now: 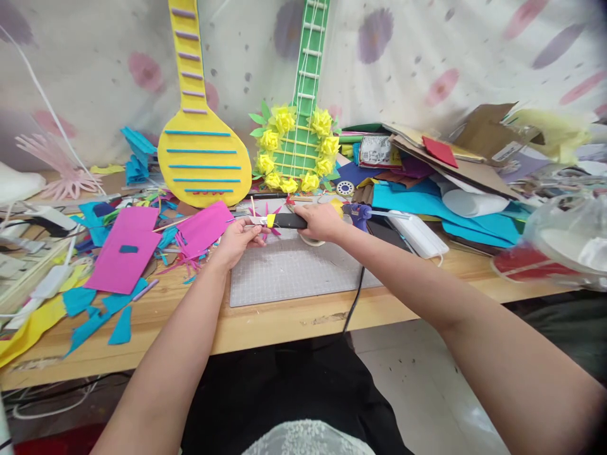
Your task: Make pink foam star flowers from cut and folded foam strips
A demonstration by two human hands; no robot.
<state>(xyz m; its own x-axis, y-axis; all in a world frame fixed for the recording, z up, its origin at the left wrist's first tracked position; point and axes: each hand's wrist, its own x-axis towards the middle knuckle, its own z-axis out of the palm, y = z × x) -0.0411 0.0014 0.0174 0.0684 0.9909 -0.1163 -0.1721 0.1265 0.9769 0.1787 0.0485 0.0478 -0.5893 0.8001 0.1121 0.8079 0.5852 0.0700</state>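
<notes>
My right hand is closed round the dark handle of a long tool. The tool lies level across the cutting mat's back part, with a yellow part and a silvery end pointing left; its exact kind does not show. At that silvery end my left hand has its thumb and fingers pinched together, and what they grip is too small to name. A spiky magenta paper piece shows behind the tool. Underneath both hands lies the grey cutting mat. A blue glue gun sits just right of my right hand.
A yellow paper guitar and a green one with yellow flowers stand at the back. Magenta sheets and blue scraps lie left. Stacked cardboard, a white box-like item and a plastic-wrapped tub stand right.
</notes>
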